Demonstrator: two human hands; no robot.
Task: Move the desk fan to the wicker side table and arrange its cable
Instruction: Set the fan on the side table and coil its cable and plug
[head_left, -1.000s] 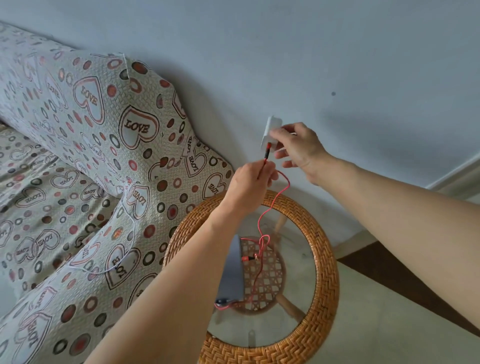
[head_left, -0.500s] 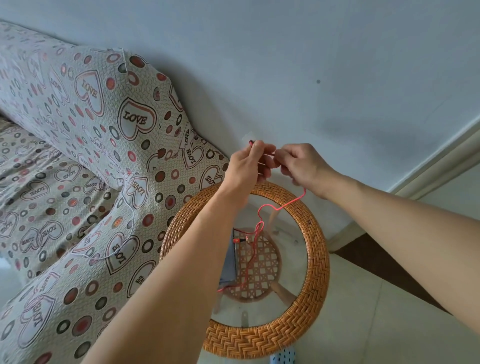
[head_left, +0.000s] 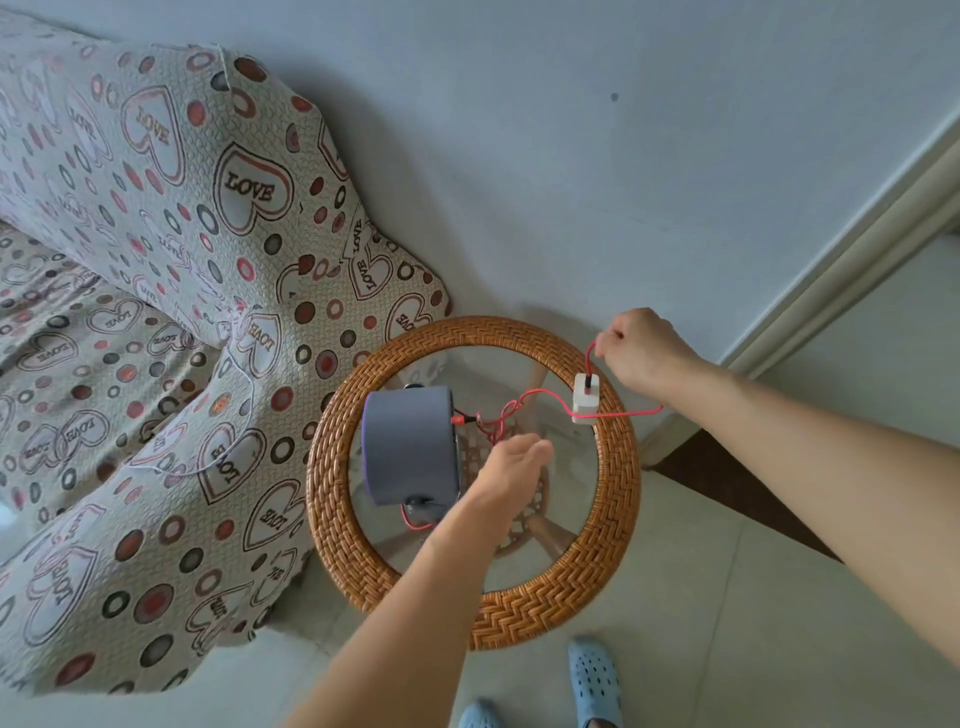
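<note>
Fan (head_left: 410, 447) is sitting on the glass top of the round wicker desk (head_left: 618, 499), on the left half, nearest the sofa (head_left: 156, 312). Grey housing is lying on its side; small foot or base is showing at its near edge.

Red cable (head_left: 535, 397) is running from a plug at the fan's right side, bunching in loose loops on the glass, then rising to a small white adapter block (head_left: 586, 401). Block is resting on the desk's woven rim at the right, with the red plug seated in its top.

I am pinching the cable with my right hand (head_left: 644, 353), fingers curled, just above and behind the block. A further stretch of cable is passing across the block's lower part and under my right wrist, off the rim.

My left hand (head_left: 511, 470) is hovering over the middle of the glass, just right of the fan, fingers loosely extended, holding nothing. I cannot tell whether the fingertips are touching the cable loops.

Lower wicker shelf is showing through the glass; contents cannot be made out.

Blue clogs (head_left: 595, 680) are standing on the tiled floor below the desk.
</note>
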